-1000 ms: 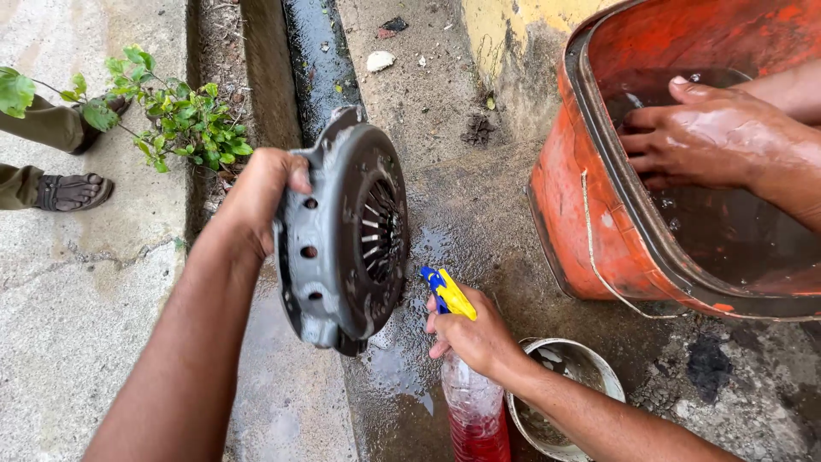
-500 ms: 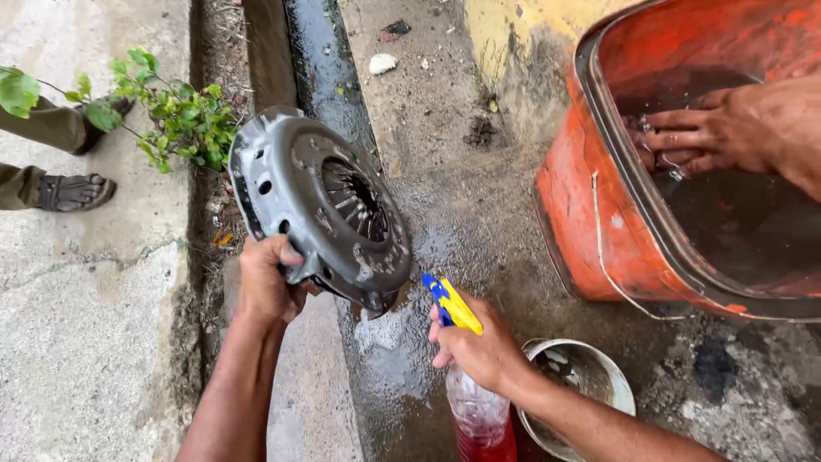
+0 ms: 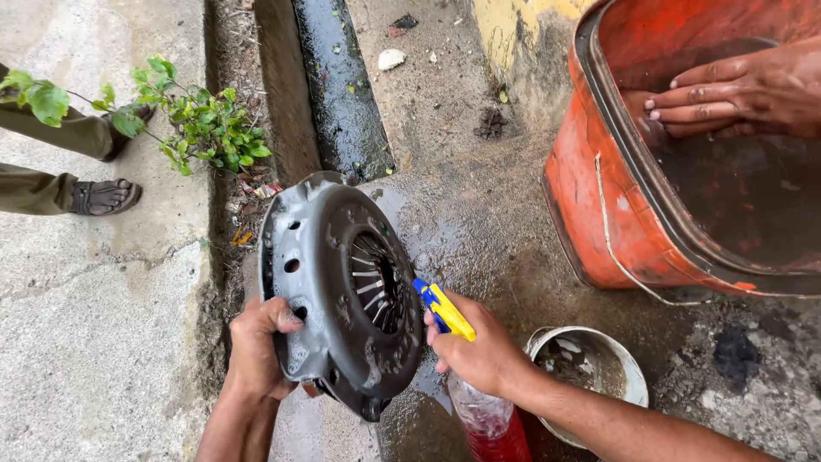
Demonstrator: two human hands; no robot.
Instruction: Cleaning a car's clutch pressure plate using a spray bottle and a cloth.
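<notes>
Grey cast metal fills the middle of our view: a round clutch pressure plate (image 3: pixel 342 291) with spring fingers radiating around its dark centre hole. Our left hand (image 3: pixel 261 346) has its grip closed on the plate's lower left rim, thumb hooked over the edge, and holds it tilted on edge above the wet concrete ground (image 3: pixel 479 248). Our right hand (image 3: pixel 479 346) wraps the neck of a clear plastic spray bottle with red liquid (image 3: pixel 489 419); its grip is closed around the bottle, and the blue and yellow trigger nozzle (image 3: pixel 443 310) sits just beside the plate's right edge.

Near our right wrist a small white dirty bowl (image 3: pixel 590 368) rests on the ground. Up on the right stands a large orange plastic tub (image 3: pixel 599 205) holding dark water, and another person's hands (image 3: pixel 727 94) reach into it. A dark wet drainage channel (image 3: pixel 338 94) runs away above the plate. On the left grows a small green leafy plant (image 3: pixel 201 128), and beside it we see a sandalled foot (image 3: pixel 103 197) on the pale pavement.
</notes>
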